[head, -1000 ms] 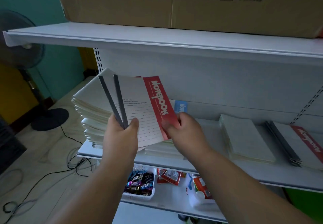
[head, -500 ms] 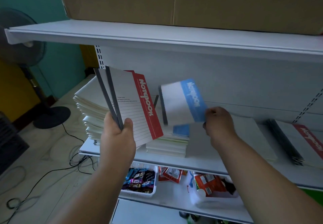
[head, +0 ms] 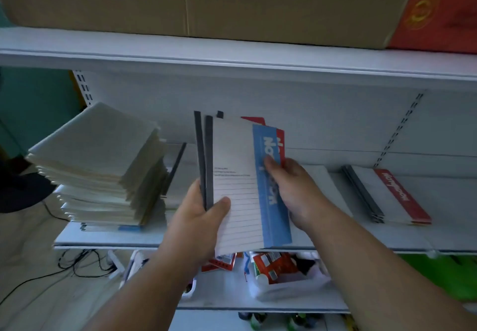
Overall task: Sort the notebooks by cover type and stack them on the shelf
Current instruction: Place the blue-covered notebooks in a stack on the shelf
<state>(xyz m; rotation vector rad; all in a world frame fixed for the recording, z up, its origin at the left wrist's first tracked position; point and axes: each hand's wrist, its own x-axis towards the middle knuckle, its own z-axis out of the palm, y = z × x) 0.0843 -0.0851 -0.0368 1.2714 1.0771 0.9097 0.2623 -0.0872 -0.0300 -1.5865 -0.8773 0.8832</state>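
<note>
The person is standing at a white shelf (head: 108, 239) and holding a small fan of notebooks upright in front of it, seemingly so the covers can be read and compared before each goes to its pile. The left hand (head: 198, 217) is gripping the bundle near its dark spines, thumb pressing across the front of the blue-banded notebook (head: 247, 183) and fingers wrapping behind; that grip is keeping the spines aligned while the covers splay. The right hand (head: 291, 191) is pinching the blue-banded edge of the front notebook, thumb on the blue strip and fingers tucked behind it, probably squaring it onto the held bundle or readying it to be pulled out. Behind the blue one, the red bands of the red-banded notebooks (head: 280, 139) are peeking out, so mixed cover types are sitting together in the left hand for now. On the shelf to the left, a tall, slightly skewed stack of plain notebooks (head: 103, 165) is lying flat, with a blue-edged one visible near its base. To the right, a low stack of red-banded notebooks (head: 389, 196) is resting flat, well apart from the hands, which suggests sorting by cover is partly done. A cardboard box (head: 206, 2) is sitting on the shelf above, and packaged goods are filling a bin on the shelf below.
</note>
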